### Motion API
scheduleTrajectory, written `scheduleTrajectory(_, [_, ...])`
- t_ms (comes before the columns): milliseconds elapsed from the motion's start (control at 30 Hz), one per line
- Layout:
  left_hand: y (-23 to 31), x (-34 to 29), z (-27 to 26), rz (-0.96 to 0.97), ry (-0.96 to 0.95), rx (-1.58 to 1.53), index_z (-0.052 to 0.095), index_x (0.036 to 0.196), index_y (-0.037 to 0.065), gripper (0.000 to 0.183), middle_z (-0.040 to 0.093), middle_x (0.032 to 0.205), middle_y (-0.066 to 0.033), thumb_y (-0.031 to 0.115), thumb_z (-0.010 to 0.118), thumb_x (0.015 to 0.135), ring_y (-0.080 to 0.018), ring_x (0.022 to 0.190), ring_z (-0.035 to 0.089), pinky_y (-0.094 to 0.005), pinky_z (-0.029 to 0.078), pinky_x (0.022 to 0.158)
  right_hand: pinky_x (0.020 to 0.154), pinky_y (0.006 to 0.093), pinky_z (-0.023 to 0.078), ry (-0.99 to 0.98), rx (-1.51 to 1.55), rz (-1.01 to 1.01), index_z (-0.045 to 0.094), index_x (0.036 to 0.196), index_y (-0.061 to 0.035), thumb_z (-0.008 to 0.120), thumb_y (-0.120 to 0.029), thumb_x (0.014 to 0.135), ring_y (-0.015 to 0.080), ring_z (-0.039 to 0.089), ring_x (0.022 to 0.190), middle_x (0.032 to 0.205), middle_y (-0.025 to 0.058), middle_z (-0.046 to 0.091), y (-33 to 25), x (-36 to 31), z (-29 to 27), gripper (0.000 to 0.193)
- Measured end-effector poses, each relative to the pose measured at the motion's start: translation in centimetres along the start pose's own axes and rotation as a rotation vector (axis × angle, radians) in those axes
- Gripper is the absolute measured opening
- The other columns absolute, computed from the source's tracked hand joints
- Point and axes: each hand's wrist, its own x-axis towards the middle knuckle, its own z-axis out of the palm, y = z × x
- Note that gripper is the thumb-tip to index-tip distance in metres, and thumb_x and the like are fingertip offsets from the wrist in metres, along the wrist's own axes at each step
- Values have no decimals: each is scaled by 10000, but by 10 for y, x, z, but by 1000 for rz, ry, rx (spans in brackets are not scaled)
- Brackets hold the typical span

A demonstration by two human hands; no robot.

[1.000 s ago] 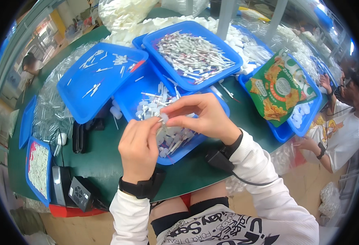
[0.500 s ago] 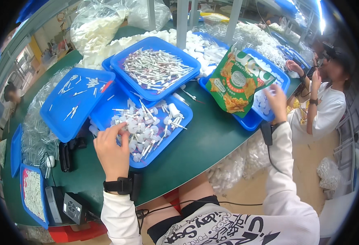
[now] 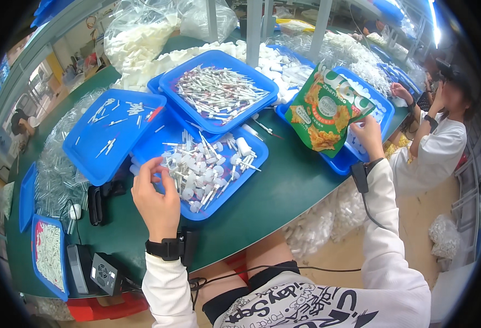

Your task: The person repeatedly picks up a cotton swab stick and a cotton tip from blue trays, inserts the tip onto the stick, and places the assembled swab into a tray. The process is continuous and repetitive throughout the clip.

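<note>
My left hand (image 3: 157, 199) is at the left edge of a blue tray (image 3: 226, 194) piled with thin white sticks carrying translucent round discs (image 3: 196, 177). Its fingers are curled, with a gap between thumb and forefinger, and nothing shows between them. At the right, my right hand (image 3: 370, 141) is over another blue tray (image 3: 340, 164) that contains white round pieces. Its fingertips are pinched together beside the lower right edge of a green snack bag (image 3: 323, 112). What they hold, if anything, is too small to make out. The bag leans across that tray.
Stacked blue trays (image 3: 166, 90) with many thin sticks stand behind the disc pile. Another blue tray (image 3: 90, 158) at the left bears a few sticks. Clear tubes (image 3: 60, 191) and white parts (image 3: 183, 57) cover the table behind. A co-worker (image 3: 437, 145) is at the right.
The whole view has shifted slightly rightward. My left fingers have come back from the discs and parted from the thumb. My right fingers have closed together beside the bag.
</note>
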Motion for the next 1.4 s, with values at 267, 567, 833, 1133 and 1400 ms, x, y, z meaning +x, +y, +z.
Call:
scheduleTrajectory(267, [4,0,-2,-66,36,-52,637,1081,66,247,650,877,-38,71,617,835,-180,780,553,-342,402,795,752,396,504,-18,-93,31,670,917,-28,714,-164,773,310,658,822,844,141,679,-2,-6,2,203])
scheduleTrajectory(567, [4,0,-2,-41,38,-79,636,1074,72,238,650,872,-32,70,623,836,-178,788,555,-341,394,812,720,359,500,24,-4,45,643,962,-28,686,-120,809,255,640,760,879,118,672,2,-19,-11,184])
scheduleTrajectory(833, [9,0,-2,-40,21,-81,632,1055,77,222,647,844,-15,63,624,834,-181,784,545,-339,389,810,625,229,447,805,636,-238,602,1040,-22,665,-7,846,98,579,738,899,77,645,-137,-68,-41,204])
scheduleTrajectory(1133, [7,3,2,-27,5,-100,639,1024,66,196,647,841,-28,64,619,830,-199,777,557,-351,392,800,731,367,536,-522,233,-691,747,843,-40,636,-73,744,311,684,771,813,169,701,-274,29,85,152])
scheduleTrajectory(1400, [5,0,-3,-30,-25,-49,641,1015,71,196,637,837,-30,60,609,821,-205,776,560,-353,389,791,707,405,530,-480,36,-715,725,810,-70,692,-148,743,325,672,773,785,152,684,-291,26,129,108])
